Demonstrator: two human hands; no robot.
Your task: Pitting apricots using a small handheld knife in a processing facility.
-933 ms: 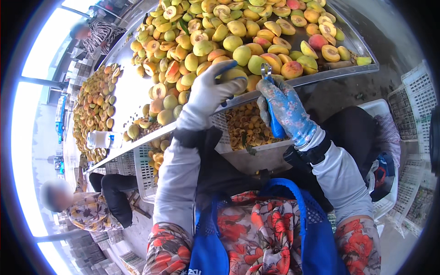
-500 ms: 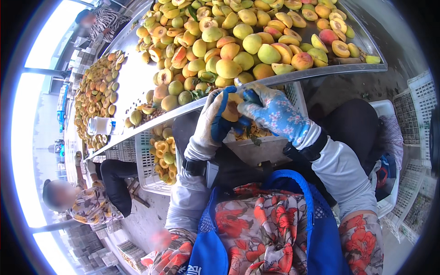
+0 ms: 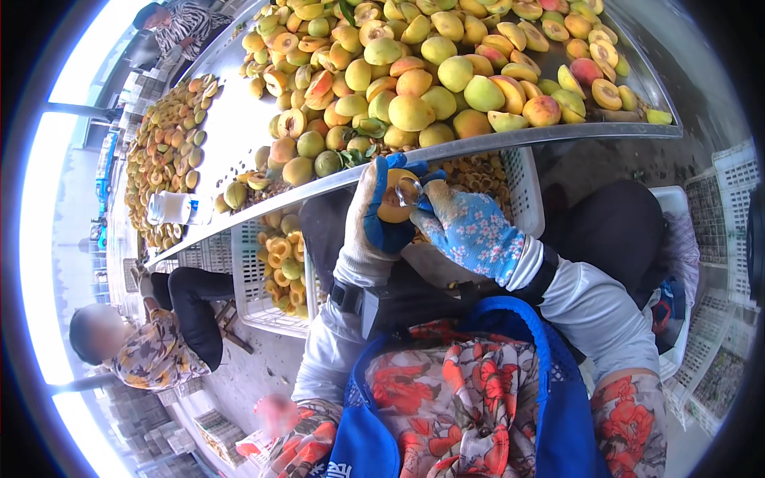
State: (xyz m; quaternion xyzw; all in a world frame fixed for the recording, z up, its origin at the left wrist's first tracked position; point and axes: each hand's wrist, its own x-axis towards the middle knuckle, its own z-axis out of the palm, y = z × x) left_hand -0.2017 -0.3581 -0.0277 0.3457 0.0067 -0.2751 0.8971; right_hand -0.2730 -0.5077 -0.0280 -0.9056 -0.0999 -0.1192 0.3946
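Gripped in the gloved left hand [image 3: 374, 213] is a halved yellow fruit [image 3: 389, 210], with the fingers curled around its far side and the cut face turned toward the gloved right hand [image 3: 470, 231]. A metal tool [image 3: 408, 191] is held in the right hand's closed grip, its tip set at the cut face; most of its handle is hidden by the fingers.

Both hands are held just short of the raised near edge of the metal table [image 3: 470, 146], by which the space ahead is barred. Behind that edge a large heap of whole and halved fruit [image 3: 410, 103] is piled, with some green leaves [image 3: 370, 127] caught in it. Beneath the table, a white crate [image 3: 522, 191] is partly covered by the hands and holds fruit pieces. Another crate [image 3: 247, 275], loaded with hollowed halves, is placed to the left beside the knee. Farther left, a white cup [image 3: 169, 209] is stood near a second fruit heap [image 3: 167, 147], and a co-worker [image 3: 155, 354] in a patterned shirt is seated below.
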